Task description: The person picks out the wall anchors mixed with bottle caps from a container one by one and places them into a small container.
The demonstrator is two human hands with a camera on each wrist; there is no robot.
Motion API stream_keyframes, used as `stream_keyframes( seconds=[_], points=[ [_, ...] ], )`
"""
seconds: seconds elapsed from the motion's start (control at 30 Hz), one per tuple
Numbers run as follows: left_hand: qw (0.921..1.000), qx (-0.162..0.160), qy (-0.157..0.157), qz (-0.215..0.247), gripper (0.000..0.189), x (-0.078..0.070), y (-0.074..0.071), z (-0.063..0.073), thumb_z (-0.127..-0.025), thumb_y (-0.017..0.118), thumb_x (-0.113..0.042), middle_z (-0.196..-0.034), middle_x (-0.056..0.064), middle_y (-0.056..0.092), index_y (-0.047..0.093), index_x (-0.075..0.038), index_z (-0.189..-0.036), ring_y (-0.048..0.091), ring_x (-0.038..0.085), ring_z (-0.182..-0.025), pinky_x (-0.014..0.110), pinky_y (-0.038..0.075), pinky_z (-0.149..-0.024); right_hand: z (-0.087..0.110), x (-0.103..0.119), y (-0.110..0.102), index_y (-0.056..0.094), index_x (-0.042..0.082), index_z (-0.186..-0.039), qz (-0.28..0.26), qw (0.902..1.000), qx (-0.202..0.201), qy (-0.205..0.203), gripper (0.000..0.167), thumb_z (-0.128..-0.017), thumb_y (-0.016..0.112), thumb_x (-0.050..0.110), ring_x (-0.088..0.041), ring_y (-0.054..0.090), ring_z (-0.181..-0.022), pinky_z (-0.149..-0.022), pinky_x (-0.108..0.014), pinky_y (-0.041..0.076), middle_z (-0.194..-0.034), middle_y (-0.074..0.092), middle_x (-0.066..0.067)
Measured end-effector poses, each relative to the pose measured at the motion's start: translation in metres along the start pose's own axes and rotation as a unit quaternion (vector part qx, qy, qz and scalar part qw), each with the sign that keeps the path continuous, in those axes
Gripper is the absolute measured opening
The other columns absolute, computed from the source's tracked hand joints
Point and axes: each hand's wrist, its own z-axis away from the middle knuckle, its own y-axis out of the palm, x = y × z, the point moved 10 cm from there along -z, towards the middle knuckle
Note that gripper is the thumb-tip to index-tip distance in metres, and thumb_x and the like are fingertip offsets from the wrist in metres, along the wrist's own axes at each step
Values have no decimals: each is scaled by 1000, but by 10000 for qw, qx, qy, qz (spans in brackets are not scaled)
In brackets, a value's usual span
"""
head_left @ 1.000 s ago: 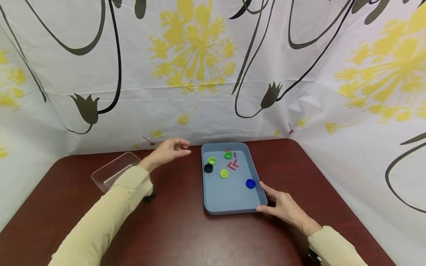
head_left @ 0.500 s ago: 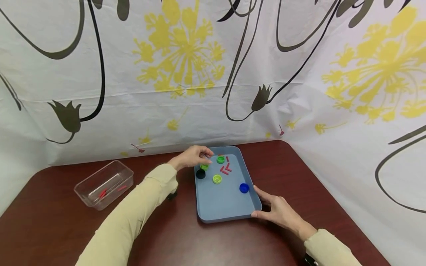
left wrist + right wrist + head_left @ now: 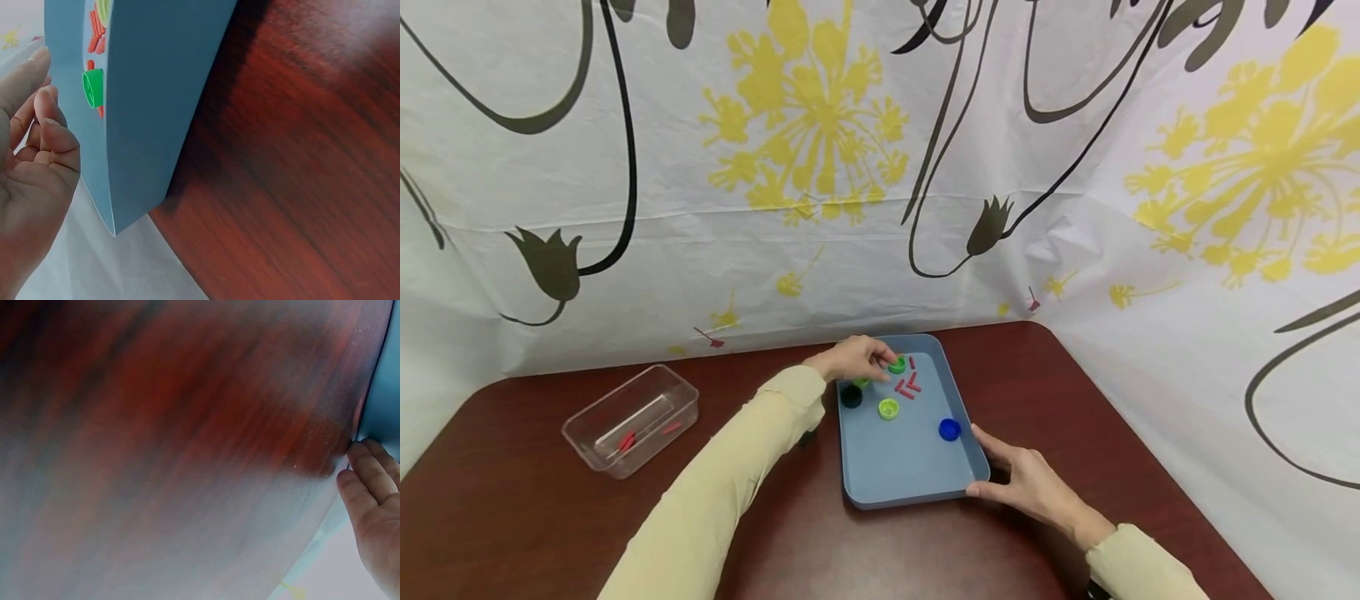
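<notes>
A blue-grey tray [image 3: 910, 483] lies on the dark red table. In it are a green bottle cap [image 3: 897, 364], a yellow-green cap [image 3: 888, 408], a black cap [image 3: 851, 396], a blue cap [image 3: 950, 429] and several small red sticks [image 3: 907, 388]. Another yellow-green cap is partly hidden under my left hand [image 3: 857, 360]. That hand hovers over the tray's far left part, fingers loosely bent near the green cap, nothing seen between them in the left wrist view. My right hand [image 3: 1037, 483] holds the tray's near right corner, thumb on the front wall, fingers along the side.
A clear plastic box [image 3: 632, 421] with a few red sticks in it stands on the table [image 3: 760, 533] at the left. A white patterned cloth [image 3: 820, 283] hangs behind the table and along its sides.
From between the clear box and the tray, my left hand has moved right, over the tray and toward the green cap. My right hand keeps its place at the corner. The view has shifted slightly.
</notes>
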Motion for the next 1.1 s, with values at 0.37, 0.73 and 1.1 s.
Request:
stream_keyframes(
  seconds=[0.37,0.73,1.1],
  points=[
    [9983,381,-66,-426,32,-1,9,-17,-85,69,-10,-91,1,59,64,-4,-117,48,9,-78,19,41,-68,0,-1,1,35,2,-144,-85,10000,39,-10,86,-79,73,42,-33,59,-112,-83,-34,52,-136,49,-22],
    [9953,584,-64,-776,32,-8,19,-25,-85,70,-9,-75,-2,54,64,-4,-116,45,8,-67,19,40,-64,0,-1,0,36,3,-144,30,10000,-14,-7,86,-78,73,43,-30,60,-111,-83,-31,52,-133,53,-20],
    [9965,544,-352,-535,32,7,25,-26,-85,69,-7,-68,-2,50,64,-5,-117,42,8,-62,19,37,-61,0,-1,0,36,4,-144,97,9999,42,60,85,-78,73,43,-31,60,-111,-84,-35,52,-135,50,-21]
  ],
)
